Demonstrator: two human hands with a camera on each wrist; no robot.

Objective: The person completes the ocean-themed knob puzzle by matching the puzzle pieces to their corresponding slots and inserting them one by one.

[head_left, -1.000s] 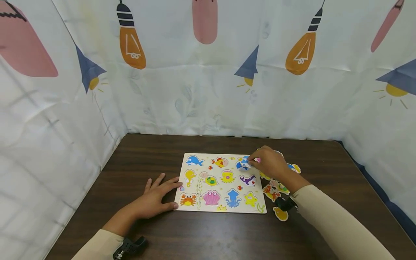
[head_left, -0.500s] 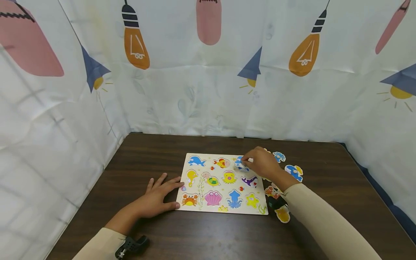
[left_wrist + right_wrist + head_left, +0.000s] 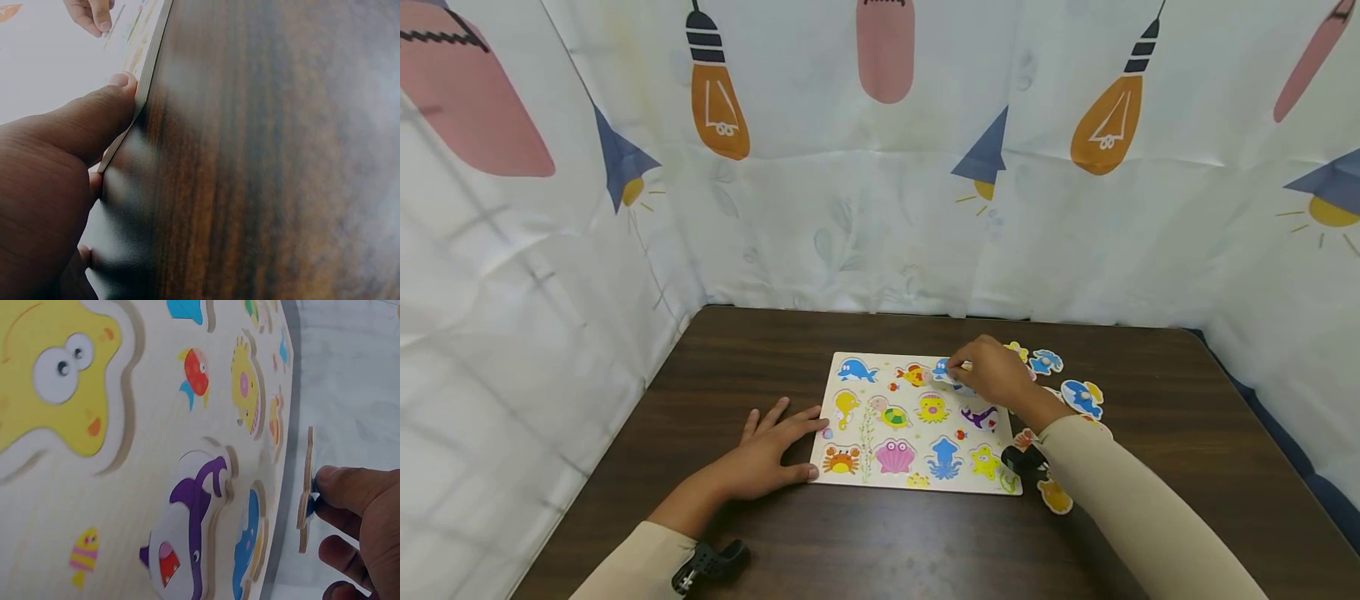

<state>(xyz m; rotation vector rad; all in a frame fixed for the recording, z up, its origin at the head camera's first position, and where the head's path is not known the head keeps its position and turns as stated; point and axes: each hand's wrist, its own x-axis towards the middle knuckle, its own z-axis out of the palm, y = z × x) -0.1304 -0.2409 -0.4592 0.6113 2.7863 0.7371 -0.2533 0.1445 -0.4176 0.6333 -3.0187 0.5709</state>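
Observation:
A wooden puzzle board (image 3: 880,392) with sea-animal pictures lies flat on the table. My right hand (image 3: 996,372) is over its upper right part, pinching a thin puzzle piece (image 3: 307,487) by a small blue knob. The right wrist view shows that piece edge-on, apart from the board; in the head view its visible part looks blue, and the fingers hide the rest. At the board's left edge rests my left hand (image 3: 760,454), fingers spread. Its thumb (image 3: 94,122) touches the board's edge in the left wrist view.
Several loose puzzle pieces lie right of the board, among them a blue-and-yellow fish piece (image 3: 1081,398), a small blue piece (image 3: 1045,362) and a yellow piece (image 3: 1055,497). My right forearm covers some. A printed white curtain (image 3: 880,208) hangs behind the brown table (image 3: 880,542).
My right hand has moved left over the board with the puzzle piece, and more loose pieces show behind it. My left hand stays at the board's left edge.

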